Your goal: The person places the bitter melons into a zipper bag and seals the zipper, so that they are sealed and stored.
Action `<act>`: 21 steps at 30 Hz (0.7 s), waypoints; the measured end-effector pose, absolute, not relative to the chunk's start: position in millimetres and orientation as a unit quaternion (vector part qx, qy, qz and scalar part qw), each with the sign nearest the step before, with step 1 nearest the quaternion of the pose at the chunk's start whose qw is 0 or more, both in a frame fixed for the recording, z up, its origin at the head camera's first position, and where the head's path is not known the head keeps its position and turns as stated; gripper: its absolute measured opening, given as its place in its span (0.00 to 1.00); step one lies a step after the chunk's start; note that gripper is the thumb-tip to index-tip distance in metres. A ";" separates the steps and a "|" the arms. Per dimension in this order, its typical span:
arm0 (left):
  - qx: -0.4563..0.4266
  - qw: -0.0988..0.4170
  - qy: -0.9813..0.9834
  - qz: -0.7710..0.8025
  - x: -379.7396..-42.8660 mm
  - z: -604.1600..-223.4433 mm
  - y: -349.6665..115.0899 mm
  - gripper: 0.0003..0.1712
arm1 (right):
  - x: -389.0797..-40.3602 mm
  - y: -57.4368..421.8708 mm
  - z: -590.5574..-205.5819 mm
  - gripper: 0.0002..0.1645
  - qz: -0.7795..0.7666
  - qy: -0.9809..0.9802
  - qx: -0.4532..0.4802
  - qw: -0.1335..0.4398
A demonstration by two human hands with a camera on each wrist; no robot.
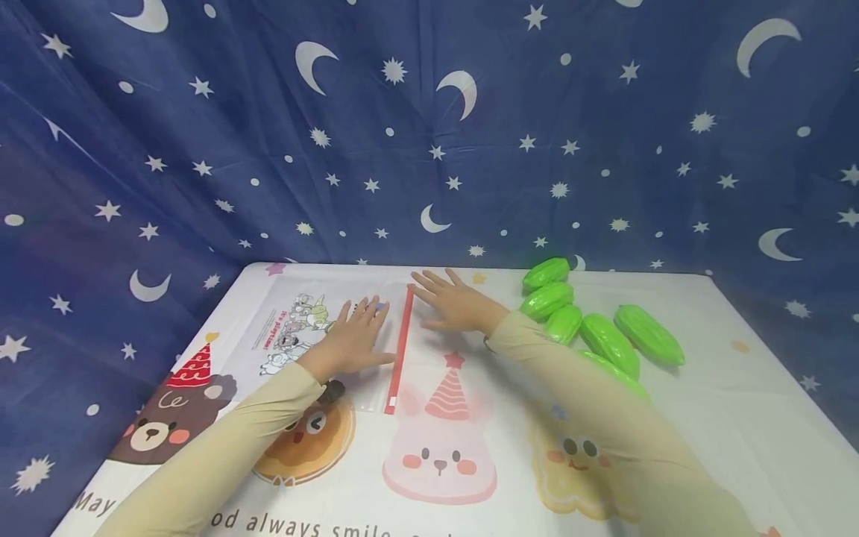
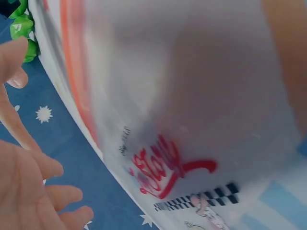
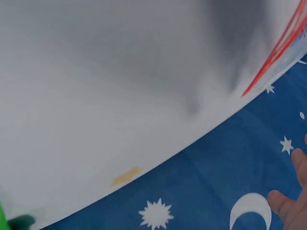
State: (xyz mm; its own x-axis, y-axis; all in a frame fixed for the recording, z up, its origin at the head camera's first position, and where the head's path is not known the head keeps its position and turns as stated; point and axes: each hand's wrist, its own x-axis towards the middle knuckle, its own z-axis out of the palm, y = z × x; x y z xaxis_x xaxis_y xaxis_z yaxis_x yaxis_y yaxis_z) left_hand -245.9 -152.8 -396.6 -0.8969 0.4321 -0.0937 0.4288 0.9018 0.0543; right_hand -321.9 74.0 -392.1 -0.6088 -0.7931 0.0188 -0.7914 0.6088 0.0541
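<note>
My left hand (image 1: pixel 352 341) is spread over the clear bag (image 1: pixel 295 339), my right hand (image 1: pixel 461 302) spread by its red strip (image 1: pixel 403 339), neither gripping. It's likely light, floppy, slippery; best pinched along that strip.

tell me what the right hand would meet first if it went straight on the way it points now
Likely the far end of the red zip strip on the clear bag, just by the right hand. Depth is unclear: if the hand is raised, it might pass over toward the starry curtain.
</note>
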 end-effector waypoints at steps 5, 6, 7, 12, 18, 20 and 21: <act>0.229 0.078 0.970 0.017 -246.7 -398.7 -156.1 0.54 | -328.0 63.9 -403.4 0.43 -0.035 -0.897 0.440 -0.006; 0.231 0.082 0.969 0.020 -246.7 -399.2 -156.6 0.54 | -328.9 62.2 -405.7 0.43 -0.039 -0.897 0.440 -0.011; 0.231 0.089 0.969 0.022 -246.6 -400.0 -157.1 0.54 | -329.8 60.6 -407.8 0.43 -0.039 -0.896 0.442 -0.015; 0.227 0.117 0.966 0.033 -246.5 -404.1 -159.9 0.54 | -331.2 53.9 -413.6 0.43 -0.057 -0.890 0.453 -0.027; 0.228 0.135 0.964 0.027 -246.9 -408.1 -161.9 0.54 | -330.0 46.3 -413.9 0.43 -0.072 -0.884 0.461 -0.030; 0.229 0.141 0.963 0.025 -246.8 -408.7 -161.5 0.53 | -329.0 44.0 -412.9 0.43 -0.073 -0.884 0.460 -0.034; 0.230 0.144 0.962 0.029 -246.8 -409.0 -161.4 0.53 | -328.8 42.9 -412.5 0.42 -0.072 -0.884 0.461 -0.036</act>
State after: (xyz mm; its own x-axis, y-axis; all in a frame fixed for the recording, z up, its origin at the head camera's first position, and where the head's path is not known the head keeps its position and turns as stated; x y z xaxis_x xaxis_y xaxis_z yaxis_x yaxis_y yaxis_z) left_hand -246.8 -161.4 -409.0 -0.8523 0.4516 -0.2638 0.4352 0.8921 0.1214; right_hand -328.8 42.9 -412.5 -0.5732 -0.8090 -0.1304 -0.8194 0.5655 0.0935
